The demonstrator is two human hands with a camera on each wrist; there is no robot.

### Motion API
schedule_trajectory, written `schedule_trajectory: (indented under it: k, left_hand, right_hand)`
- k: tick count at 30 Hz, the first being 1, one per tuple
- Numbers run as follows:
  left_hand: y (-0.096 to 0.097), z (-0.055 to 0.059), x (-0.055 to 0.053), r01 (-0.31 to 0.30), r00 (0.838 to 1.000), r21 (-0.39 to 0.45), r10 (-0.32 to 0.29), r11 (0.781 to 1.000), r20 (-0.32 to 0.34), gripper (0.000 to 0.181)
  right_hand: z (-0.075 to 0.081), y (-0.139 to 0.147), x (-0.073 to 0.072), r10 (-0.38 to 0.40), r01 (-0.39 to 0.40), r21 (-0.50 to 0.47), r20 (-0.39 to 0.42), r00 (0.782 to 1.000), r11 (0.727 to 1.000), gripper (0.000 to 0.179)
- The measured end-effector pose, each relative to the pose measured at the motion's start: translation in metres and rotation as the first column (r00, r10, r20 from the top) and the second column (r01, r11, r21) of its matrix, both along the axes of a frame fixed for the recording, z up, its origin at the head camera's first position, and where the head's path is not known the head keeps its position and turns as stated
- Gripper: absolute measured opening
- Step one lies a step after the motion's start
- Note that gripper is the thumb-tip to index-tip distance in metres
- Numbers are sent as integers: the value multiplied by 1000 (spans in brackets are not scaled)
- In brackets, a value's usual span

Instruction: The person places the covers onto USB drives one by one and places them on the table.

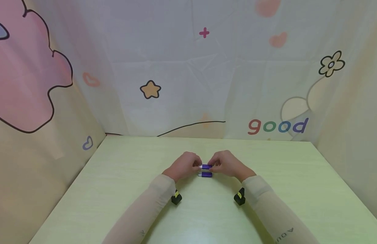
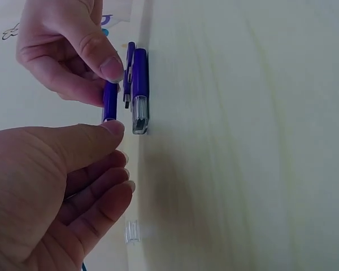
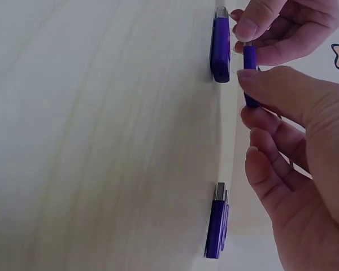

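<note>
USB stick [image 1: 207, 167] held end to end

The USB stick, purple, is between your two hands, seemingly raised just off the tabletop [image 1: 115, 189]. Your right hand [image 1: 227, 164] has its grip clamped on the purple body, thumb against fingers; your left hand [image 1: 186, 165] pinches the plug end, partly hiding it. Holding both ends probably steadies so small a piece and lines it up lengthwise. Just on your near side, a capped stick [image 1: 206, 175] lies parallel, perhaps set there to be out of the fingers' way. A bare stick [image 3: 216, 228], metal plug showing, lies to your right hand's side; a loose cap [image 2: 133, 231], clear, rests off to your left hand's side. A printed cloth [image 1: 176, 40] hangs behind.
</note>
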State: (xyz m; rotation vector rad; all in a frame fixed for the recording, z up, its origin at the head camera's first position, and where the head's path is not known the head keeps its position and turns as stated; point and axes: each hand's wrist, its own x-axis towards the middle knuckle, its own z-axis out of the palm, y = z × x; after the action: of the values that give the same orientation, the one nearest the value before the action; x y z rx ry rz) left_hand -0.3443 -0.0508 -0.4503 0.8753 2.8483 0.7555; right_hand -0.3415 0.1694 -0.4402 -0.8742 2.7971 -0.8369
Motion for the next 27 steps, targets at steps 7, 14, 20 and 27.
schedule_trajectory:
  k: [7,14,20,27]
  left_hand:
    - [6,-2,-4,16,998,-87,-21,996,-62,9]
    - [7,-7,-7,27,993,-118,-40,993,-107,7]
    - [7,-5,-6,30,994,-124,-43,992,-105,9]
    - [7,0,-2,36,995,-126,-47,991,-88,11]
  right_hand:
    - [-2,-3,-4,30,-26,68,-66,997,997,9]
    - [-2,-4,-5,19,-17,93,-13,1000,996,11]
    - [0,-5,-4,18,-17,108,-7,1000,994,12]
    - [1,-5,-3,36,-35,121,-9,999,992,13]
